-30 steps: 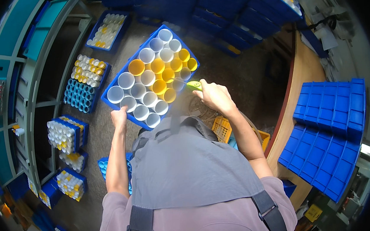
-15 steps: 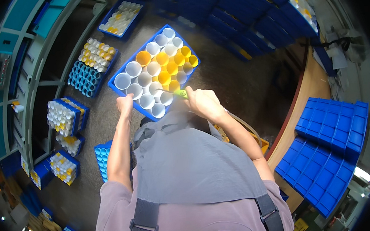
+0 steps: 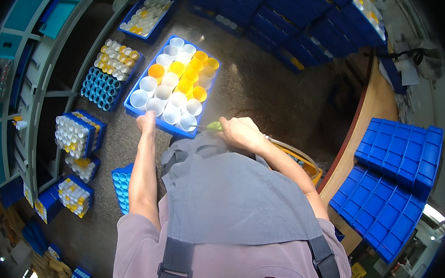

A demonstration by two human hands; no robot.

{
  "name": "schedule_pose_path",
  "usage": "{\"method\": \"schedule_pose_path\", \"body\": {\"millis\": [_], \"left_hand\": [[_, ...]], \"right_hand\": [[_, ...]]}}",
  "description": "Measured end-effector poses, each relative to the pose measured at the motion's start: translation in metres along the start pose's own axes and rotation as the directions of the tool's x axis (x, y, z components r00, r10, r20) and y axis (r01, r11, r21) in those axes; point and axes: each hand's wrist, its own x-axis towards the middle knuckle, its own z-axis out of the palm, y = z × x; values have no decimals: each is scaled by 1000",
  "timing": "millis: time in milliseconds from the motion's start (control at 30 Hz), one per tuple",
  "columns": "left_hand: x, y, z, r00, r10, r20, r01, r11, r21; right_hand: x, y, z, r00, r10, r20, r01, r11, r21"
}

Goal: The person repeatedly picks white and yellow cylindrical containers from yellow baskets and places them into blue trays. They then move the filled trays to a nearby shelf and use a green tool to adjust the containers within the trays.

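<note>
A blue crate (image 3: 165, 126) full of upright white, yellow and orange open-topped cups or tube sections stands tilted in front of me. My left hand (image 3: 147, 123) is closed on its near left rim. In my right hand (image 3: 242, 132) is a green air blow gun (image 3: 214, 126), gripped by its handle, with a thin metal nozzle. The nozzle tip lies at the crate's near corner, beside a white cup (image 3: 187, 122). A hose (image 3: 290, 148) runs back from below my right hand. What supports the crate is hidden.
Blue crates of white and yellow pieces (image 3: 73, 136) and blue pieces (image 3: 101, 88) stand along the left, beside a machine (image 3: 46, 95). Stacked blue crates (image 3: 281, 19) fill the far right. Empty blue crates (image 3: 393, 178) lie on a wooden bench (image 3: 369, 112). A yellow basket (image 3: 315, 172) sits by my right forearm.
The crate has shifted left, with my left hand still on its rim. The blow gun's nozzle has moved down from among the cups to the near corner.
</note>
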Motion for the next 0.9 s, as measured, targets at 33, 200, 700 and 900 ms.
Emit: {"method": "schedule_pose_path", "body": {"millis": [33, 200, 700, 900], "left_hand": [[-1, -2, -1, 1000, 2, -7, -2, 999, -38], [-16, -6, -16, 1000, 26, -14, -27, 995, -99], [-40, -5, -46, 985, 159, 58, -150, 978, -142], [-25, -17, -55, 960, 228, 161, -205, 968, -147]], "right_hand": [[1, 3, 3, 1000, 6, -19, -6, 1000, 17], [2, 24, 7, 982, 134, -136, -134, 991, 12], [12, 55, -9, 961, 154, -228, -140, 987, 76], [13, 69, -23, 912, 269, -311, -257, 963, 80]]}}
